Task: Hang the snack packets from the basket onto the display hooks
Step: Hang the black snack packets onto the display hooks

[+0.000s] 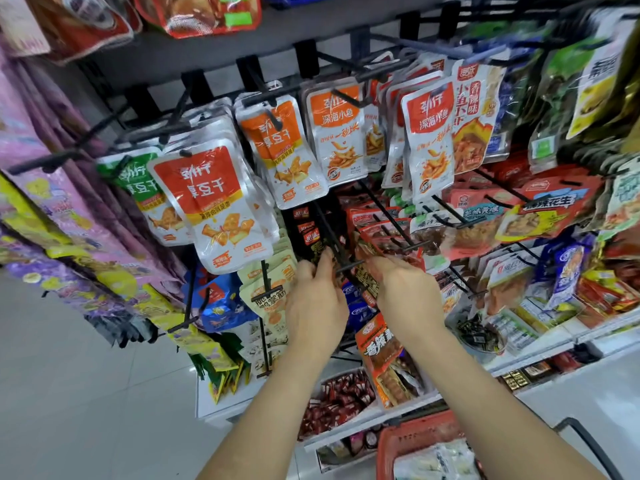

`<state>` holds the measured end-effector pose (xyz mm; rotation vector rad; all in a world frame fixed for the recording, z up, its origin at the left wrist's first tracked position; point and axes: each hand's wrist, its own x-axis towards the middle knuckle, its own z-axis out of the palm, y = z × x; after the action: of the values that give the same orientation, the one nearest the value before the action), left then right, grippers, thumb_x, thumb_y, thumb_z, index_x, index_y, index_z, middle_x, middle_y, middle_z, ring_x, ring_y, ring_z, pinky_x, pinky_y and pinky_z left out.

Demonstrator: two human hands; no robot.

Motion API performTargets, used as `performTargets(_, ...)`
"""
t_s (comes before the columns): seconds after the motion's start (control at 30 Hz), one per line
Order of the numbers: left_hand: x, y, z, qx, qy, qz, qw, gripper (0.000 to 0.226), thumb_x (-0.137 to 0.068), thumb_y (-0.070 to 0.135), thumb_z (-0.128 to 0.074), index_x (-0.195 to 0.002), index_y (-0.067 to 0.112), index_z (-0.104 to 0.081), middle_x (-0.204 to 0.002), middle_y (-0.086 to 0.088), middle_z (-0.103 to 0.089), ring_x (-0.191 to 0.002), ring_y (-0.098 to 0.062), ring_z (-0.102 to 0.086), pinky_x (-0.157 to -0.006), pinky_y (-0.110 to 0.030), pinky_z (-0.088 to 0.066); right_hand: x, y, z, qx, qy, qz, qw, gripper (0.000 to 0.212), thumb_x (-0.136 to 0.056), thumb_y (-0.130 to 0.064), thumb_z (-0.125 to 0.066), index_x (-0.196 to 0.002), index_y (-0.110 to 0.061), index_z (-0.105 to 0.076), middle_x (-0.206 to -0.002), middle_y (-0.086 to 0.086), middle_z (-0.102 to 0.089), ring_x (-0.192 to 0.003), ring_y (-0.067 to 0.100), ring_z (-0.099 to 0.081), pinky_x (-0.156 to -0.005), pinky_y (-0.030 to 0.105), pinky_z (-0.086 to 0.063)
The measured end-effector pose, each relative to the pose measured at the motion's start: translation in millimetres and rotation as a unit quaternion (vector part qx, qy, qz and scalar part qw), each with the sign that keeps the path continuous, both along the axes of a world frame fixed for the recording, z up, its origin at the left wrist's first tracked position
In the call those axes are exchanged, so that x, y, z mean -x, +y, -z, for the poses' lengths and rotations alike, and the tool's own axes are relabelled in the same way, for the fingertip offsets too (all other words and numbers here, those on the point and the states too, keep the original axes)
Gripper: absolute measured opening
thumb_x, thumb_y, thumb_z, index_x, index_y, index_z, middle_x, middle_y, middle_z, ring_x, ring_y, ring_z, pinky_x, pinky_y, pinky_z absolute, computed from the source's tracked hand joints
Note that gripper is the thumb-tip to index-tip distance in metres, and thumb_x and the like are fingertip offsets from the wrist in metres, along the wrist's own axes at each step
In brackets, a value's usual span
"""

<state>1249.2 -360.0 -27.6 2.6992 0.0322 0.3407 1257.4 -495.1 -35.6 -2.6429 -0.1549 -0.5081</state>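
Observation:
Both my hands are raised to a black display hook (337, 244) in the middle of the rack. My left hand (317, 299) pinches the edge of a dark packet with gold print (317, 252) at the hook's tip. My right hand (405, 296) grips a dark snack packet (367, 282) just right of the hook's end bar. More dark packets (306, 226) hang further back on this hook. The red basket (412, 441) sits at the bottom right, with pale packets (436, 460) inside.
Rows of hooks above carry orange-and-white packets (341, 133). Red and mixed packets (540, 209) hang to the right. Purple and yellow bags (69, 216) line the left side. A white shelf (363, 417) below holds small red packs. Grey floor tiles lie at the lower left.

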Motion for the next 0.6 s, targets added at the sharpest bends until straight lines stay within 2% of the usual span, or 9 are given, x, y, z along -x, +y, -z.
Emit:
performTargets(0.07, -10, -2, -7, -0.023, 0.072, -0.017, 0.997, 0.075, -0.09, 0.02, -0.052, -0.153, 0.021, -0.011, -0.126, -0.012, -0.051, -0.096, -0.03, -0.06, -0.078, -0.043, -0.054, -3, 2, -1, -0.006, -0.001, 0.004, 1.0, 0.048, -0.057, 0.013, -0.068, -0.098, -0.01, -0.073, -0.091, 0.009, -0.074, -0.066, 0.033, -0.069, -0.048, 0.033, -0.05)
performTargets(0.2, -20, -5, -7, 0.01, 0.103, -0.034, 0.994, 0.082, -0.09, 0.021, -0.051, -0.153, 0.025, 0.001, -0.126, -0.012, -0.053, -0.102, -0.029, -0.06, -0.082, -0.041, -0.053, -8, 1, -4, 0.001, 0.005, 0.015, 1.0, 0.042, -0.065, 0.006, -0.072, -0.1, -0.017, -0.074, -0.09, 0.006, -0.074, -0.071, 0.031, -0.069, -0.051, 0.033, -0.051)
performTargets(0.3, -26, -6, -5, 0.01, 0.105, -0.023, 0.994, 0.088, -0.088, 0.018, -0.055, -0.153, 0.023, 0.005, -0.137, -0.017, -0.046, -0.113, -0.031, -0.056, -0.091, -0.04, -0.049, -10, -5, -14, 0.001, 0.047, 0.007, 0.999, 0.04, -0.082, -0.003, -0.062, -0.114, -0.027, -0.068, -0.095, 0.006, -0.074, -0.083, 0.031, -0.067, -0.062, 0.035, -0.055)
performTargets(0.4, -29, -4, -6, 0.03, 0.113, -0.017, 0.993, 0.087, -0.091, 0.021, -0.057, -0.153, 0.025, 0.004, -0.141, -0.017, -0.041, -0.12, -0.031, -0.051, -0.097, -0.038, -0.044, -3, -15, -21, -0.015, 0.077, -0.014, 0.997, 0.05, -0.084, 0.003, -0.053, -0.122, -0.028, -0.065, -0.108, 0.007, -0.072, -0.096, 0.031, -0.065, -0.072, 0.038, -0.055)
performTargets(0.47, -30, -4, -7, 0.044, 0.112, -0.019, 0.993, 0.087, -0.092, 0.024, -0.058, -0.153, 0.028, 0.003, -0.14, -0.014, -0.04, -0.119, -0.03, -0.051, -0.097, -0.037, -0.044, 5, -19, -22, -0.039, 0.059, -0.026, 0.997, 0.05, -0.083, 0.006, -0.052, -0.119, -0.024, -0.068, -0.115, 0.004, -0.07, -0.099, 0.029, -0.066, -0.075, 0.038, -0.056)
performTargets(0.6, -41, -3, -8, 0.081, 0.118, -0.02, 0.99, 0.086, -0.091, 0.028, -0.059, -0.153, 0.031, -0.001, -0.133, -0.013, -0.041, -0.114, -0.032, -0.054, -0.089, -0.036, -0.045, 22, -24, -12, -0.104, -0.016, -0.019, 0.994, 0.036, -0.083, 0.008, -0.06, -0.108, -0.014, -0.074, -0.108, 0.006, -0.073, -0.09, 0.029, -0.07, -0.077, 0.036, -0.058)
